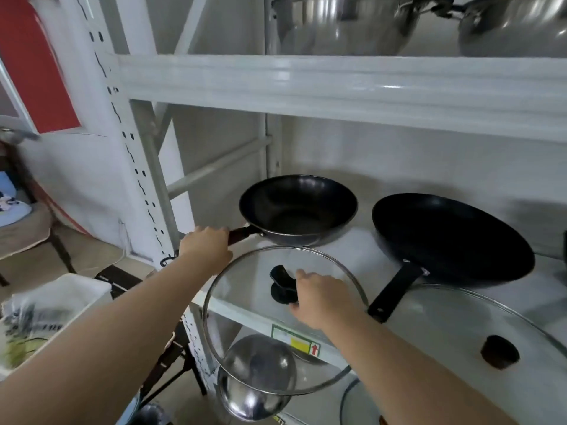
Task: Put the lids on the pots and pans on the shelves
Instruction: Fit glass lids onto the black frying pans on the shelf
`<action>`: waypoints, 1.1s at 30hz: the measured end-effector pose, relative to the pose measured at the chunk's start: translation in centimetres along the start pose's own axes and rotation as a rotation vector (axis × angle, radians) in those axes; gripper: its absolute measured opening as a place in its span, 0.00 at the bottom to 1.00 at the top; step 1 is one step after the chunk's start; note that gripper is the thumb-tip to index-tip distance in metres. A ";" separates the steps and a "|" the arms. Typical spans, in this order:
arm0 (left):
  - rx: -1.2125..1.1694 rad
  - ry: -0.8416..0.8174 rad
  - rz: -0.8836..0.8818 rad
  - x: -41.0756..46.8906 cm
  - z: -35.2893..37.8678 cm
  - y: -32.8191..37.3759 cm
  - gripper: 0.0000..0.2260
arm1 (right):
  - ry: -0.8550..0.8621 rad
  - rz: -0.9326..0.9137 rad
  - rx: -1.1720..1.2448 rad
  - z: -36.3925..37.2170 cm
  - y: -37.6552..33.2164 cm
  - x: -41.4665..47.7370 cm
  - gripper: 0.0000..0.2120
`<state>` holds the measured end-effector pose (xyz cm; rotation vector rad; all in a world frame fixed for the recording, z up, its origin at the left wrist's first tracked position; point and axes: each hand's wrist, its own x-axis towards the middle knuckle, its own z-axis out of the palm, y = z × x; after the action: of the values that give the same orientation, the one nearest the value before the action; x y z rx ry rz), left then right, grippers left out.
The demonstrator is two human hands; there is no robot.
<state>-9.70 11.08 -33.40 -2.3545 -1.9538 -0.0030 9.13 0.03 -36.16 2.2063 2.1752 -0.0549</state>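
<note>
- Holding the handle (237,235) of the small black wok (298,210), the left hand (206,246) has its fingers curled tight around the dark grip.
- The right hand (319,297) grips the black knob (280,285) of a round glass lid (285,320), fingers closed on it.
- The glass lid is see-through with a thin metal rim. It is held up in the air, tilted, just in front of the wok and a bit lower than it. It is not on the wok.
- The wok is deep, dark inside, and empty. It sits on the middle shelf (362,259), at the left end.
- A big flat black frying pan (454,237) sits to the right of the wok on the same shelf, with its black handle pointing to the front.
- A larger glass lid (454,332) with a dark round knob (499,352) lies at the front right of that shelf, just beside the frying pan's handle.
- Two shiny steel pots (346,26) stand on the shelf above.
- A shiny steel lid (257,372) shows below, seen through the glass lid.
- The rack (135,148) is white metal with rows of holes in its post.
- A white bin (70,305) stands on the floor at the left.
</note>
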 end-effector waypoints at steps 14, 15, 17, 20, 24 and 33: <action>-0.287 -0.132 0.081 0.9 1.2 -4.3 0.26 | 0.160 -0.076 0.235 -2.7 2.3 -5.5 0.25; -0.335 -0.134 0.048 1.1 1.2 -4.4 0.28 | 0.160 -0.073 0.269 -3.0 2.6 -5.7 0.25; -0.461 -0.158 -0.040 1.4 1.3 -4.8 0.31 | 0.151 -0.069 0.348 -3.5 3.2 -5.9 0.25; -0.509 -0.178 -0.041 1.7 1.2 -5.6 0.22 | 0.149 -0.075 0.501 -4.1 3.9 -5.3 0.22; -0.543 -0.219 -0.008 2.0 0.3 -5.9 0.16 | 0.159 -0.084 0.707 -5.0 3.5 -4.0 0.18; -0.570 -0.316 0.008 2.7 -0.1 -5.7 0.15 | 0.294 -0.054 0.702 -8.3 2.8 -1.3 0.18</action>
<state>-14.78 14.73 -32.80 -2.8577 -2.3385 -0.2316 11.89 -0.82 -27.83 2.6226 2.6840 -0.6242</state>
